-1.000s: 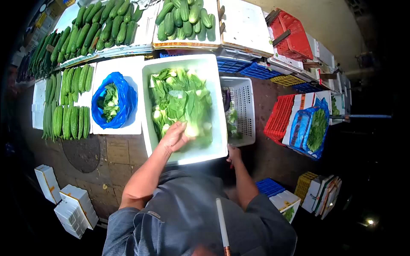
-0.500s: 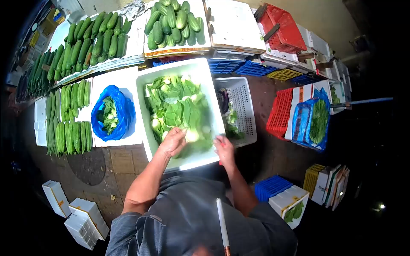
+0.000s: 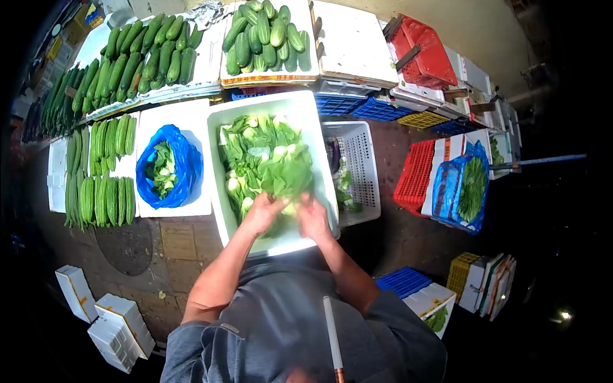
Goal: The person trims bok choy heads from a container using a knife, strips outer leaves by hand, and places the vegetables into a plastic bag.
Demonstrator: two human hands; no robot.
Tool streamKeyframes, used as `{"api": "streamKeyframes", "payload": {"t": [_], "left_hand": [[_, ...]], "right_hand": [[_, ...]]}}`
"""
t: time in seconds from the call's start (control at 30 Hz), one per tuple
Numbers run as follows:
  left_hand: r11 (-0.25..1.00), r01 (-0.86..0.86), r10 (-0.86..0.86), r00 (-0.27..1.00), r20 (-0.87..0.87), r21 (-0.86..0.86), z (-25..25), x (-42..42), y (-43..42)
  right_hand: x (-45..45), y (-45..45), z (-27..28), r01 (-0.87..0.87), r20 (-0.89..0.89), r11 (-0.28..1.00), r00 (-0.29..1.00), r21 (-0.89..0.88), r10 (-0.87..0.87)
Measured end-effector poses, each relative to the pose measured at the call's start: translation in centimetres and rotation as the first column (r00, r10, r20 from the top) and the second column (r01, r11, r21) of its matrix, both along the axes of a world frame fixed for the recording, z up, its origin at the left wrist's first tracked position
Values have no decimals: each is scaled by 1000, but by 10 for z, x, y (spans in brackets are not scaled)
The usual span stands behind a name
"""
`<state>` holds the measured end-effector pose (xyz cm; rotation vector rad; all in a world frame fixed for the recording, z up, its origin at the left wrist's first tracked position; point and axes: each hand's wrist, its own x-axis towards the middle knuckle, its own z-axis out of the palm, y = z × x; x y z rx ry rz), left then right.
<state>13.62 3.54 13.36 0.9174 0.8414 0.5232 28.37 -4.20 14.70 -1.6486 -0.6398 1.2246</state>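
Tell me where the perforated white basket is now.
In the head view, the perforated white basket sits right of centre, just beyond the right edge of the white box of leafy greens, which hides part of it.

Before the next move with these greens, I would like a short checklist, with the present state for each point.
1. Left hand has hold of the leafy bunch near its lower end: ok.
2. Right hand is free of any tool: cannot tell, it is blurred.
3. White tub is open at the top, under both hands: ok.
4. Blue bag has its mouth open, greens visible inside: ok.
5. Grey-white crate is fully in view: not ok, the tub hides part of it.
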Motion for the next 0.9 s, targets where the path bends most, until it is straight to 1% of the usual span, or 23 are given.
{"api": "streamKeyframes", "payload": {"t": [0.03,0.07,0.17,0.2,0.23,0.27,0.3,0.37,0.4,0.43,0.47,0.57,0.6,0.7,0.73,0.77,0.8,0.83,0.87,0.9], "left_hand": [[999,-45,43,997,63,29,7,3,-1],[997,71,-72,996,51,30,6,-2,4],[998,-61,61,998,18,14,-4,5,-2],[992,-99,103,993,50,-76,-11,8,-3],[976,-137,152,985,79,-167,-19,10,-5],[970,-81,97,993,62,-227,-49,5,-5],[953,-107,133,988,75,-282,-54,6,-8],[907,-159,211,973,93,-389,-64,10,-12],[893,-183,255,959,127,-412,-39,14,-11],[876,-205,299,941,158,-436,-25,15,-10],[854,-175,291,941,171,-489,-37,11,-10],[773,-204,409,884,226,-601,-38,12,-11],[753,-208,426,877,221,-625,-38,13,-10],[667,-221,496,845,202,-711,-41,12,-12],[626,-225,531,824,198,-746,-44,12,-11],[585,-227,567,801,193,-779,-46,11,-10],[582,-264,576,801,161,-769,-51,9,-8],[572,-285,568,814,122,-769,-42,7,-4],[570,-282,581,803,135,-772,-45,3,-2],[565,-280,592,793,145,-776,-48,-1,-2]], "right_hand": [[2,-2,1,-11,-70,997,998,-76,5],[5,-3,4,-17,-116,985,993,-170,-3],[-3,-4,-3,94,-129,992,986,-89,-105],[0,-4,0,74,-166,991,982,-112,-92],[-1,-2,-5,106,-140,993,984,-45,-111],[-4,0,-16,136,-115,990,984,20,-133],[-7,-2,-21,165,-91,982,983,87,-157],[-8,-8,-24,170,-94,985,982,40,-166],[-10,-8,-25,183,-85,982,980,44,-179],[-12,-6,-25,196,-76,980,978,47,-192],[-15,-4,-23,302,-239,953,927,17,-289],[-19,-4,-36,445,-345,893,849,60,-400],[-21,-1,-29,450,-233,891,874,62,-426],[-18,-4,-32,467,-230,883,866,49,-445],[-17,-5,-31,475,-175,880,869,34,-462],[-13,-5,-30,503,-168,864,853,13,-494],[-7,-5,-27,530,-160,848,837,-8,-524],[1,-4,-25,551,-155,834,822,-28,-548],[24,-17,-58,565,-156,825,814,-11,-559],[41,-28,-60,577,-152,815,811,49,-565]]}}
